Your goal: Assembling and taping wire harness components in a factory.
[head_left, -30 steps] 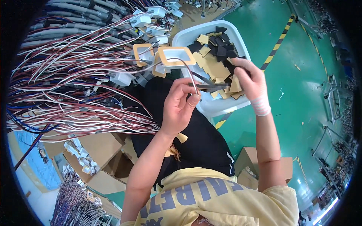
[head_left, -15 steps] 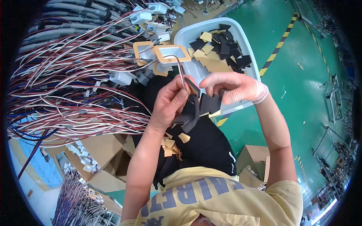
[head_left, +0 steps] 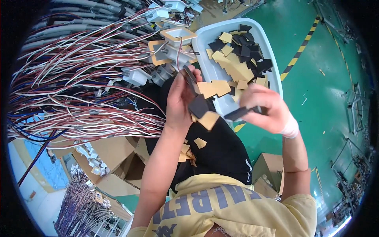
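- Right hand (head_left: 269, 110) pinches a black piece (head_left: 236, 114) (blurred), centre-right.
- Left hand (head_left: 179, 98) pinches a dark strip (head_left: 190, 79), centre.
- Separating pieces seems in hand; next likely needs a steady left hold.

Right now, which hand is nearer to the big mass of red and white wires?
Left. The left hand is just to the right of the wires; the right hand is farther right, by the edge of the white tub.

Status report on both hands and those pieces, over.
Left hand holding black-and-tan pieces. Right hand gripping dark piece. Thin wire at left hand.
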{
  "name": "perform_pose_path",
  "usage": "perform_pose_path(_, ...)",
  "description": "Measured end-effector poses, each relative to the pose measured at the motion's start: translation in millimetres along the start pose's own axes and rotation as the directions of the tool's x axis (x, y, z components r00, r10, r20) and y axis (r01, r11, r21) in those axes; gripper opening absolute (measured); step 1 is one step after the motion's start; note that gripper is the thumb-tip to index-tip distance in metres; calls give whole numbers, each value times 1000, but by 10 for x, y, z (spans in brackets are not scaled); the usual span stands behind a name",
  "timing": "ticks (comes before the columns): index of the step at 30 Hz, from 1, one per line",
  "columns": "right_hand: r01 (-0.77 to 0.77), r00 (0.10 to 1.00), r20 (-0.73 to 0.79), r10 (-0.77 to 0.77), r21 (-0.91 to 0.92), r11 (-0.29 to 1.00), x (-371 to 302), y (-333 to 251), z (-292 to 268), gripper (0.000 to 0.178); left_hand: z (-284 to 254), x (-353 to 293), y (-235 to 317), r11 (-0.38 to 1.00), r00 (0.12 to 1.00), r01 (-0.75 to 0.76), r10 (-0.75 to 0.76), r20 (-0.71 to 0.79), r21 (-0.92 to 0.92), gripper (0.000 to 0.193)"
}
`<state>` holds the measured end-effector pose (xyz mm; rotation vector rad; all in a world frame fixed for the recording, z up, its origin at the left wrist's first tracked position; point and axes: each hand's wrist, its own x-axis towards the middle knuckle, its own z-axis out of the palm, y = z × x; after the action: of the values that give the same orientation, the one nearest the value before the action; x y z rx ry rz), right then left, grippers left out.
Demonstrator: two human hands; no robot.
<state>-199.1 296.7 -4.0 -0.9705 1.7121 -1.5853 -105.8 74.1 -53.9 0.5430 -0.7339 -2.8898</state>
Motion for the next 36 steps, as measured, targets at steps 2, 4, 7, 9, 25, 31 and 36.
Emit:
perform_pose_path(2,-157,987,-39,157,-7,988,-121,20,-110,8,-28,30,26,999,1000,7,-8,-15,-46,32)
perform_pose_path(4,-101,995,-6,103,-231,968,-153,155,-155,22,62,69,2,998,1000,26,-25,14,-65,32)
perform_pose_path(7,-415,902,-323,286,-472,778,-112,189,-42,60,99,101,4,986,991,83,-66,117,-143,32)
perform_pose_path(9,-406,876,-317,362,-83,910,-16,-31,0,58,143,119,-1,974,976,119,-79,202,-192,32)
perform_pose_path(25,-472,788,-316,529,242,848,168,-140,99,15,248,-354,242,917,991,-53,95,-90,395,34)
perform_pose_path(31,-420,830,-416,371,-28,907,195,-189,285,16,588,-675,-74,479,967,-135,256,10,867,10)
perform_pose_path(36,-417,781,-399,481,241,876,198,-376,361,17,506,-571,-91,663,930,-104,330,-165,741,15)
